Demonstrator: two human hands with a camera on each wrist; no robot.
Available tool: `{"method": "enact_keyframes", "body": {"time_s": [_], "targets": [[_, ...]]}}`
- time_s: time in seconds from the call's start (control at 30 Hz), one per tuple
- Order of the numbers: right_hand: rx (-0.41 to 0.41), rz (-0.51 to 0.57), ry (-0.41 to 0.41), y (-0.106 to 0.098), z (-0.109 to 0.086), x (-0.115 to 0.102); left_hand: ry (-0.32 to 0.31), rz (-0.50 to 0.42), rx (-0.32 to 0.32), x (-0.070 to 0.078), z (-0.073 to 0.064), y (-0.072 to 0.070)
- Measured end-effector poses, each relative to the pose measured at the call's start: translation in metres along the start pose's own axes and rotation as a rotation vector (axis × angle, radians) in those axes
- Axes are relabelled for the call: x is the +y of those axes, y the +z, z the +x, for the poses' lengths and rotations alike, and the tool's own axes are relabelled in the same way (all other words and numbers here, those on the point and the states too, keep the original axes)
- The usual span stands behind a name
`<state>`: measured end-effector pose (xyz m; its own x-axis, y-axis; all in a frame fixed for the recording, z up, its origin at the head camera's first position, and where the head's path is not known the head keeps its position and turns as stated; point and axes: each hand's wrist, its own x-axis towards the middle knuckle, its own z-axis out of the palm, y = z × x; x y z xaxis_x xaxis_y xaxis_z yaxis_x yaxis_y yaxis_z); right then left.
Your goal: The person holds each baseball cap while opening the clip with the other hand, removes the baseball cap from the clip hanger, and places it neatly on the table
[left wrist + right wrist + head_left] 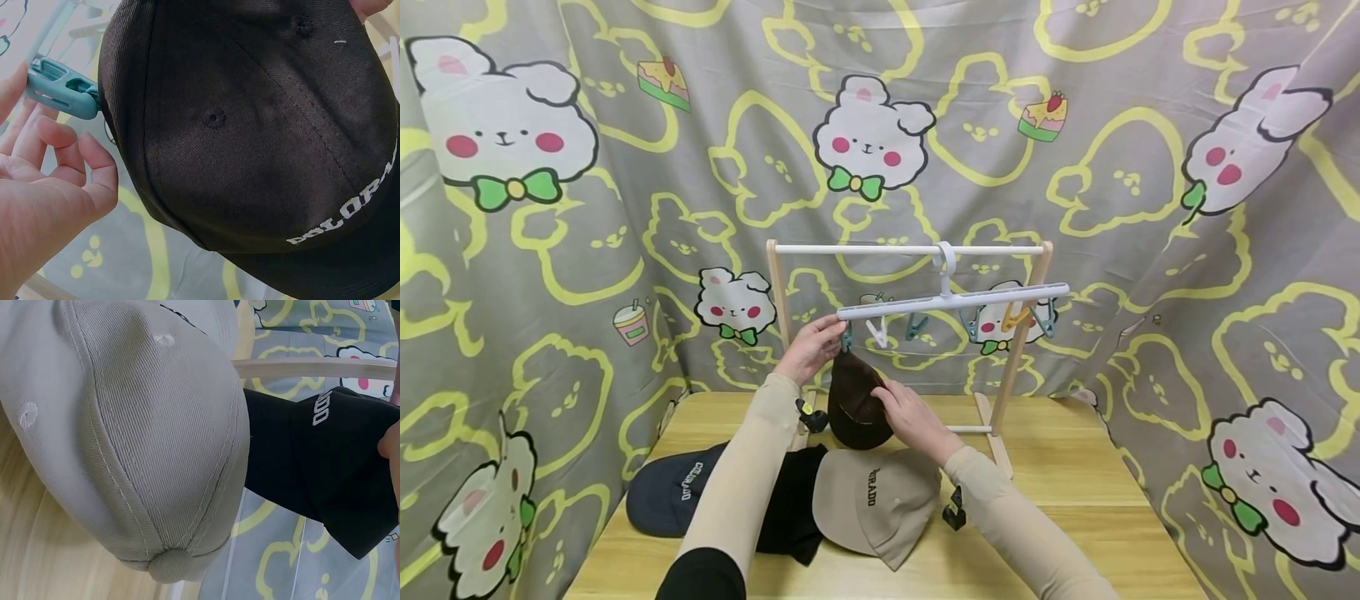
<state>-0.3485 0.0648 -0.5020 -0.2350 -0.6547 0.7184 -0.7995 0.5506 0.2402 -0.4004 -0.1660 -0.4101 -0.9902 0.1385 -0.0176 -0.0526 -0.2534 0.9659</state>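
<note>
A dark brown cap (855, 400) with white lettering hangs at the left end of a pale clip hanger (955, 300). My left hand (814, 346) pinches the teal clip (62, 90) there, thumb and forefinger on its handles. In the left wrist view the clip's tip meets the cap's edge. My right hand (917, 421) grips the cap's side, thumb uppermost; the fingers behind it are hidden. At the right wrist view's edge, only part of that hand (392, 450) shows, beside dark cloth with white letters.
The hanger hooks over the white bar (865, 249) of a wooden-legged rack. More clips, white, teal and orange (1017, 315), dangle from it. On the wooden table (1075, 517) lie a navy cap (658, 500), a black cap (790, 508) and a beige cap (880, 500). A patterned curtain surrounds the table.
</note>
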Motion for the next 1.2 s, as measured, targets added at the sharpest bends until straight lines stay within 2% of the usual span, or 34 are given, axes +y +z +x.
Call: {"method": "enact_keyframes", "body": {"time_s": [0.3,0.6,0.97,1.2], "targets": [[0.021,-0.009,-0.010,-0.003,-0.005,0.002,-0.004,-0.001,0.008,0.000,0.000,0.000],[0.022,0.029,-0.001,-0.011,-0.008,0.007,0.000,-0.030,-0.002,-0.001,0.001,-0.002],[0.034,-0.022,-0.033,-0.015,-0.012,0.008,-0.045,-0.079,-0.002,0.003,-0.004,-0.004],[0.033,-0.026,-0.023,-0.016,-0.014,0.008,-0.044,-0.109,-0.010,0.005,-0.006,-0.005]]}}
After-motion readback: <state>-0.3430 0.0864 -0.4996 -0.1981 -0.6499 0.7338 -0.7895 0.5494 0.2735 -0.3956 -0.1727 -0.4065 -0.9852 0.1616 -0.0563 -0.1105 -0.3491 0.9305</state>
